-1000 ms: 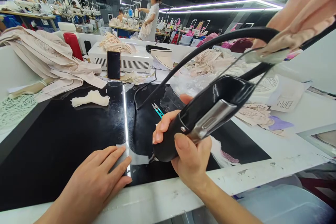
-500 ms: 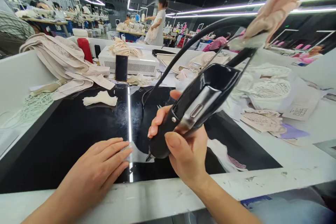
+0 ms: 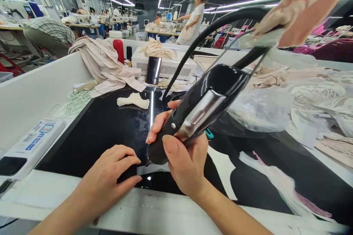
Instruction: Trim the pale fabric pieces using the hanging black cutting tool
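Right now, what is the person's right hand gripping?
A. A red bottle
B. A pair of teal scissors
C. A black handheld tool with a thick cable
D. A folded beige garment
C: the right hand wraps around the black handheld tool, whose tip points down at the black worktop beside the left hand, and the thick cable arcs away behind it.

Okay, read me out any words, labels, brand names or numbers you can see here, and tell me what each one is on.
No text here is sharp enough to quote.
White box at the left table edge: blue printed characters, too blurred to read.
Black handheld tool in the right hand: metal plate, no lettering visible.
White machine at the back: no readable label.
Phone leaning on it: dark screen.
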Demonstrator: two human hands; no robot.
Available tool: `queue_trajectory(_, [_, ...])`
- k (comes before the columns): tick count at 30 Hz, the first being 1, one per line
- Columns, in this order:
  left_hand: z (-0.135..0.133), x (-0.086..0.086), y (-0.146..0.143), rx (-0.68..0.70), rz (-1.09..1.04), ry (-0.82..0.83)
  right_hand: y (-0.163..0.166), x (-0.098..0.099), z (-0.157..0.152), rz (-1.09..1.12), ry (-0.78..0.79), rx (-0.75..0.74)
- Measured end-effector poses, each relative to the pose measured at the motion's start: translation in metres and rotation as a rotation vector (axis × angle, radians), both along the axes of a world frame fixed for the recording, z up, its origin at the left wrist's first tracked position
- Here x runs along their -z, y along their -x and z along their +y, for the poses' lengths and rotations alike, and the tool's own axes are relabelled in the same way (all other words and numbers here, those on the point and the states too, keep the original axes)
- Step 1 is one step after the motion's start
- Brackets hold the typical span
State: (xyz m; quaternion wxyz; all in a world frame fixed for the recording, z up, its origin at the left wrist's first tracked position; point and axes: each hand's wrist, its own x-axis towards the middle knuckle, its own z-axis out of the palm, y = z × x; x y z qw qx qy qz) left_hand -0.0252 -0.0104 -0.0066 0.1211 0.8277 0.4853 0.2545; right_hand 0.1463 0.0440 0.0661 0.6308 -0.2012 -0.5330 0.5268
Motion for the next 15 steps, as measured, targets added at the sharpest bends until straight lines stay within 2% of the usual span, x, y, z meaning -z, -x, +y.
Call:
queue_trajectory(10, [-0.001,0.001,0.001,-0.023,-0.071,-0.002,0.007,0.008,-0.001,-0.003,-0.012,-0.001])
queue_trajectory(15, [-0.009,0.000,0.003,0.079,0.042,-0.222,0.006,0.005,-0.001,-0.003,0.015,0.000])
